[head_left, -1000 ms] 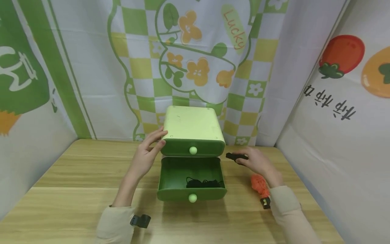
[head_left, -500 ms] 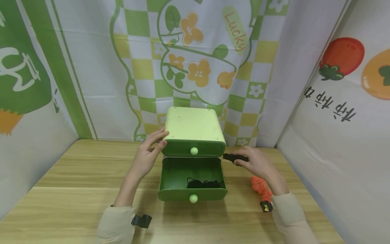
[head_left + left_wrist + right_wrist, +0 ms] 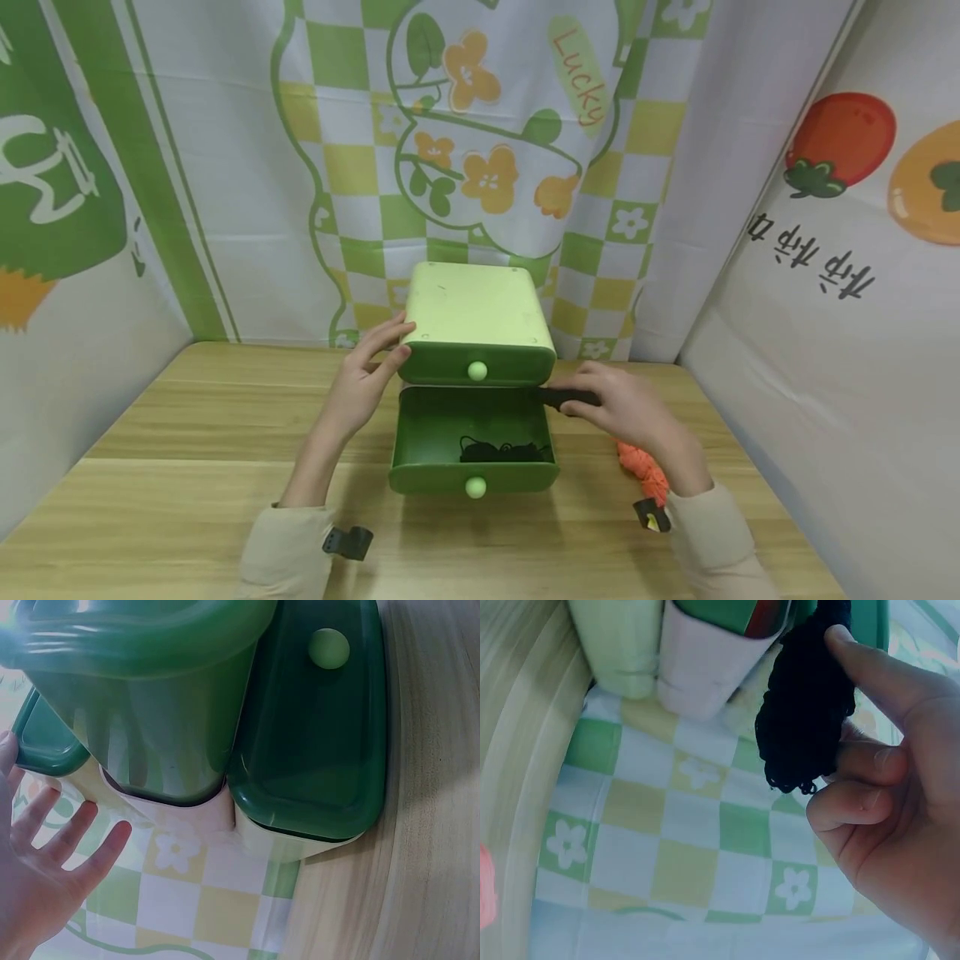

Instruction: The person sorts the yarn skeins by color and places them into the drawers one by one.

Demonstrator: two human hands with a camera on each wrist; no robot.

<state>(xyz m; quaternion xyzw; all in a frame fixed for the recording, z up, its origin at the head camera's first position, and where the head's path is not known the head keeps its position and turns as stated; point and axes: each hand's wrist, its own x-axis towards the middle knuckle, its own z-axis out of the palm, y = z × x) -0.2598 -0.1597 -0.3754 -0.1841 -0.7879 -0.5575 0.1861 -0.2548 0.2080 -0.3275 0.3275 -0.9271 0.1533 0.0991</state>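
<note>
A small light-green chest [image 3: 474, 302] stands on the table with its middle drawer [image 3: 427, 478] pulled out. Inside that drawer lies a tangle of black cord [image 3: 501, 452] near the front right. My left hand [image 3: 354, 392] steadies the chest's upper left side, thumb at the top drawer's front corner [image 3: 46, 742] and other fingers spread. To the right, my right hand [image 3: 628, 404] pinches a black skein of cord [image 3: 802, 705] between thumb and fingers. The skein's far end overlaps the right rim of the open drawer, just below the top drawer.
An orange skein of cord [image 3: 642, 468] with a black label lies on the table [image 3: 187, 467] near the right forearm. The shut bottom drawer [image 3: 319, 750] sits under the open one. A patterned cloth [image 3: 480, 167] hangs close behind the chest.
My right hand has moved left with the black skein, bringing its end from beside the chest to the open drawer's right edge. The left hand stays on the chest.
</note>
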